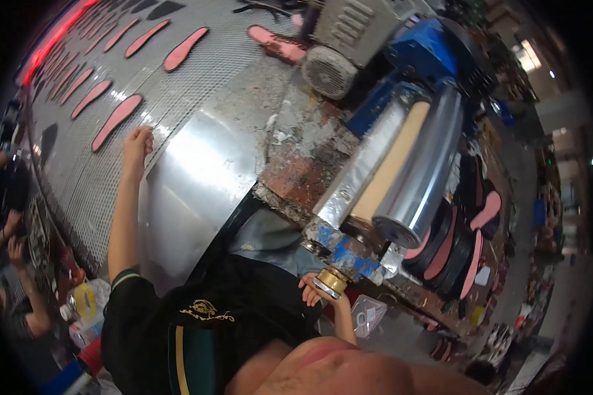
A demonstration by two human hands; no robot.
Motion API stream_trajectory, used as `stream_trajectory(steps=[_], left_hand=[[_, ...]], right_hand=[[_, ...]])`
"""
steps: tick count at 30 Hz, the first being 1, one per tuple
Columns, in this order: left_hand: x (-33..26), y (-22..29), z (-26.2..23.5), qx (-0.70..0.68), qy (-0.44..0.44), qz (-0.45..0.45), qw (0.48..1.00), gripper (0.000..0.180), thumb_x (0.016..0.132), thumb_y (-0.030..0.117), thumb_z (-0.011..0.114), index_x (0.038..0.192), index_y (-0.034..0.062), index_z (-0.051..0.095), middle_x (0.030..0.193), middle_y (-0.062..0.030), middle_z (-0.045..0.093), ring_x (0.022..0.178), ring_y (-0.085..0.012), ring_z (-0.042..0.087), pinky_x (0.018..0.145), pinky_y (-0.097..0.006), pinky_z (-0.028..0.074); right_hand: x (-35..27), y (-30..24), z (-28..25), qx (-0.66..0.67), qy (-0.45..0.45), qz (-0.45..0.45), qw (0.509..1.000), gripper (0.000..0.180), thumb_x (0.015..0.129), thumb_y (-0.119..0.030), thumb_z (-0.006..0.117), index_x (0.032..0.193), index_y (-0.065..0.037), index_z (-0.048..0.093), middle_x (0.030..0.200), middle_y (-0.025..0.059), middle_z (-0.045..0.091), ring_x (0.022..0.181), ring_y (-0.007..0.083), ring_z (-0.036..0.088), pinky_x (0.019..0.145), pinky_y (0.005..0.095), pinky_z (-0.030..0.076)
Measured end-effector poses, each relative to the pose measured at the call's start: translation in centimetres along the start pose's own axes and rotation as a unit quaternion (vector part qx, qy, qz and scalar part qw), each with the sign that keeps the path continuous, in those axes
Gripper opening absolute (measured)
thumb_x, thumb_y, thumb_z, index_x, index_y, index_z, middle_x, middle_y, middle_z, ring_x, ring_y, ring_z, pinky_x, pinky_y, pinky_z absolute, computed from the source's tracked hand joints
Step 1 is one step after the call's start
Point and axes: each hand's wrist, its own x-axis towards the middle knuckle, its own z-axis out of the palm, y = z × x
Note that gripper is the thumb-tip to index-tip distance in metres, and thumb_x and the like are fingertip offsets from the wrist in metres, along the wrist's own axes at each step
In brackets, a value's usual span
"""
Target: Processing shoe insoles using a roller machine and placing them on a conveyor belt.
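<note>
From up here I see the left hand [138, 141] stretched out to the seam where the smooth steel sheet [201, 174] meets the perforated conveyor belt [178, 92], fingers curled in a loose fist that grips nothing I can make out. The nearest pink sole-shaped piece [116, 121] lies just beside it on the belt, apart from the knuckles, not touched. The right hand [313, 291] is low by my hip, fingers wrapped round the brass knob [330, 282] at the end of the roller machine's blue frame [349, 253].

As I judge it, the work is well under way: rows of pink pieces [141, 39] already lie spread along the belt towards its far end, while a stack of dark and pink soles [454, 247] waits beyond the rollers, so plenty looks left to feed. Nothing is in either hand to lay down at present.

Further out, the cream roller [392, 168] sits between two shiny metal ones, with a grey motor [329, 69] behind them. The crusted, stained worktop [303, 164] separates machine from belt. Another person's hands [10, 230] show at the left rim, well apart from mine. The roller frame crowds my right side; the reach to the belt is unobstructed.
</note>
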Motion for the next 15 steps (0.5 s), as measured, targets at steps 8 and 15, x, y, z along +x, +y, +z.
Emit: stream_trajectory(steps=[8,15], left_hand=[[-5.0,-0.1,15.5,0.022,-0.181,0.032,0.983,0.024,0.100,0.025,0.052,0.084,0.0077,0.058,0.062,0.0043,0.047,0.050,-0.0028,0.038,0.045,-0.019,0.029],[-8.2,-3.7,16.8,0.095,-0.166,0.136,0.972,0.031,0.102,0.023,0.048,0.076,0.0058,0.047,0.064,0.0032,0.041,0.059,-0.0051,0.036,0.053,-0.023,0.031]], right_hand=[[-3.5,-2.4,1.7,-0.093,-0.047,-0.063,0.993,0.033,0.100,-0.033,0.049,0.102,-0.002,0.061,0.074,0.0090,0.068,0.057,0.0144,0.064,0.048,0.0258,0.051],[-28.7,-24.1,5.0,-0.403,-0.041,-0.430,0.807,0.023,0.088,-0.021,0.068,0.099,0.000,0.070,0.072,0.0089,0.070,0.061,0.0139,0.067,0.055,0.0258,0.052]])
